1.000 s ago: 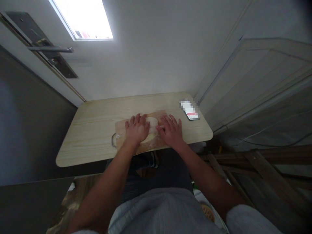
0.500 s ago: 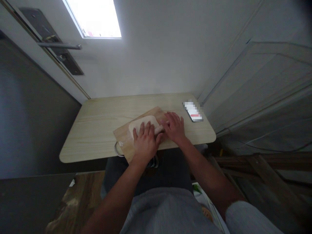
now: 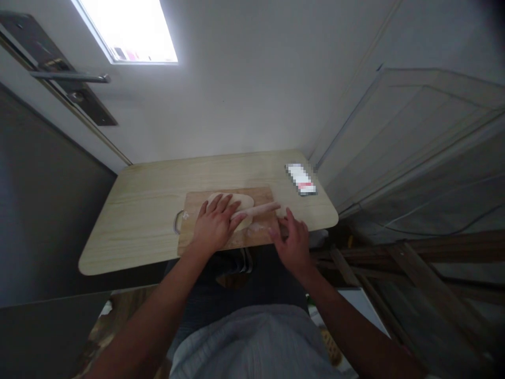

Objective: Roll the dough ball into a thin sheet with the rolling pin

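A flat piece of pale dough (image 3: 245,200) lies on a wooden cutting board (image 3: 193,202), which has a metal ring handle at its left end. My left hand (image 3: 215,221) rests on the dough, fingers spread, with its thumb against the near end of a small wooden rolling pin (image 3: 262,208). That pin lies slantwise across the dough, its other end reaching past the board's right edge. My right hand (image 3: 292,239) is at the board's right front corner, thumb on the board's side and fingers beyond the edge, gripping it. White flour marks the board.
The board lies on a narrow light wood table (image 3: 138,210) against a white door with a metal handle (image 3: 71,77). A phone (image 3: 300,179) with a blurred-out screen lies at the table's back right. Wooden beams (image 3: 426,252) stand low on the right.
The cutting board has turned from a slant to nearly straight along the table. My right hand has left the rolling pin and moved down to the board's corner. The view has shifted slightly.
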Tool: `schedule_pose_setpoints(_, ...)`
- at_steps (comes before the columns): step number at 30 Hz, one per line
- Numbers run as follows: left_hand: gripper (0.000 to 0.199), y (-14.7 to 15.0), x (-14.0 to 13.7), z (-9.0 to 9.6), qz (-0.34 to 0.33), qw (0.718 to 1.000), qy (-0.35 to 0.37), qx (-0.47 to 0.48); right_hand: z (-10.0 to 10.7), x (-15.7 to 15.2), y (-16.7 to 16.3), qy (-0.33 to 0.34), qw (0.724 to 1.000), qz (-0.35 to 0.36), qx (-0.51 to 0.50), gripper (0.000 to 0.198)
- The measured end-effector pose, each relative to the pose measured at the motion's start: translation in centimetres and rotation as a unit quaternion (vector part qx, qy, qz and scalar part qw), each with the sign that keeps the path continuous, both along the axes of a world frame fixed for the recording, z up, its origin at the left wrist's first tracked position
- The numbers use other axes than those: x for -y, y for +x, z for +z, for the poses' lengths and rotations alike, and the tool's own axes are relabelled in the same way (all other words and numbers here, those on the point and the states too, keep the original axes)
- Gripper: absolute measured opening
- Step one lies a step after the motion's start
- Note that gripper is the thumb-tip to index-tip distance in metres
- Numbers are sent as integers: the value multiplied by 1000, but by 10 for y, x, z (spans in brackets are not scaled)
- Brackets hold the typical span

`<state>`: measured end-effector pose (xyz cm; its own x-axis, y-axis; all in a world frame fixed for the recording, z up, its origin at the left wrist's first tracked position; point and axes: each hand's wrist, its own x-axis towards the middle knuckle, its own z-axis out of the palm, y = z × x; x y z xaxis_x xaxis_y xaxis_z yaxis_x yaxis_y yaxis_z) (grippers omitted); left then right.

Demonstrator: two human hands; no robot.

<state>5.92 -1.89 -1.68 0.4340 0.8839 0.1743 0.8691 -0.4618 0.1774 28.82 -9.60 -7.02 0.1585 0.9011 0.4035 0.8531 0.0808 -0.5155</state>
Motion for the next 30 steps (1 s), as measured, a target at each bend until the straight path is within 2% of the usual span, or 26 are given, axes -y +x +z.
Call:
schedule_pose_setpoints(5,52,10,11,0,53,999,-3,12,3,0,-16,3,998,-6,55,47)
schedule_pose_setpoints(10,52,6,24,-2,45,999,-3,19,12,-13,-28,8,999,6,47,32)
schedule_pose_setpoints(14,49,-2,22,-3,47,999,-1,12,17,-16,-26,-2,998,1,55,22)
schedule_pose_setpoints(22,51,-2,5,1,127,992,-3,8,11,0,-27,15,998,5,67,18)
schedule_pose_setpoints(26,51,4,11,-1,168,986,19,9,5,0,-29,33,998,5,53,18)
schedule_pose_setpoints(30,51,8,25,-6,159,986,43,10,4,-4,-28,43,998,11,49,17)
